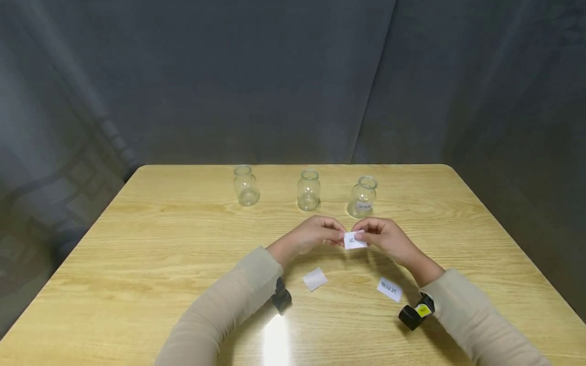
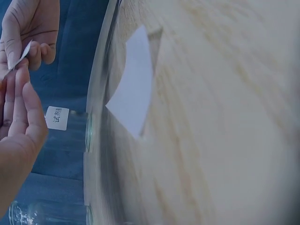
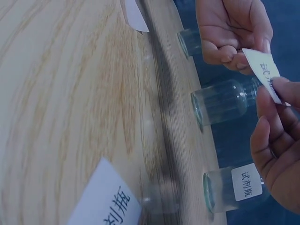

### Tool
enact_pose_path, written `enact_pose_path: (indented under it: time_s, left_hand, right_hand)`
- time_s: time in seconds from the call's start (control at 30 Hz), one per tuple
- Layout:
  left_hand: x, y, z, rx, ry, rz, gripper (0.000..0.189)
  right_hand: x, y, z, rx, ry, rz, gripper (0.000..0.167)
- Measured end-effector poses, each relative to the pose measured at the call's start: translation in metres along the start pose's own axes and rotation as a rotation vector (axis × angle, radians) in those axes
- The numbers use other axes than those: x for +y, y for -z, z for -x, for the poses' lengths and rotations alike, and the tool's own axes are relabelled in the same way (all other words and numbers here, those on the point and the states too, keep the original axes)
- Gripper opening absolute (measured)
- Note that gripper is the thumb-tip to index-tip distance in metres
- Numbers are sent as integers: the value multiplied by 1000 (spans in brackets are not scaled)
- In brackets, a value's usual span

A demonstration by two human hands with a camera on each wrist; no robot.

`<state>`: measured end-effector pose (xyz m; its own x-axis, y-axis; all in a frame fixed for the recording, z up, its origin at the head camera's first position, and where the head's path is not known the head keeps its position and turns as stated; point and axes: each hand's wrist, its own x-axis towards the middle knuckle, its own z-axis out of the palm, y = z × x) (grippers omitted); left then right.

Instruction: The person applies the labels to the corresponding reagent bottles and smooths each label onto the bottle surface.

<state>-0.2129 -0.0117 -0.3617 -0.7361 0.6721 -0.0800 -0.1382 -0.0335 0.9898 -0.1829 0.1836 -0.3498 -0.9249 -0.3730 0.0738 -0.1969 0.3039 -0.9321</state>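
Observation:
Between both hands is a small white label (image 1: 350, 241) with dark handwriting-like characters, above the table. My right hand (image 1: 386, 236) pinches its right side between thumb and fingers. At its left edge, my left hand (image 1: 318, 234) grips it with thumb and fingertips. Just beyond the hands stands a clear glass jar (image 1: 363, 195) bearing a similar label (image 3: 247, 182). A second lettered label (image 1: 390, 289) lies on the table near the right wrist. A blank white slip (image 1: 315, 279) lies nearer the left wrist, slightly curled in the left wrist view.
Two more clear glass jars stand upright in the row to the left, one in the middle (image 1: 309, 190) and one farther left (image 1: 246, 186). The wooden table (image 1: 137, 264) reaches back to a dark grey curtain (image 1: 229, 81). A camera (image 1: 414, 315) sits on the right wrist.

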Motion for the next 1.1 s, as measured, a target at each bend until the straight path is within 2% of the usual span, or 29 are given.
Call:
enact_pose_path:
  time_s: [0.3, 0.5, 0.63, 0.87, 1.1]
  left_hand:
    - [-3, 4, -2, 133, -17, -52, 17]
    - [-2, 5, -2, 172, -15, -62, 12]
    - [-1, 5, -3, 177, -16, -57, 12]
    - [1, 1, -4, 144, -12, -64, 15]
    - [2, -4, -3, 146, 10, -120, 18]
  right_hand:
    - [1, -1, 0, 74, -33, 16, 18]
    - [0, -1, 2, 156, -62, 56, 19]
    - [0, -3, 3, 128, -64, 35, 21]
    - [-2, -11, 2, 68, -27, 16, 22]
    - [-3, -17, 1, 60, -16, 40, 23]
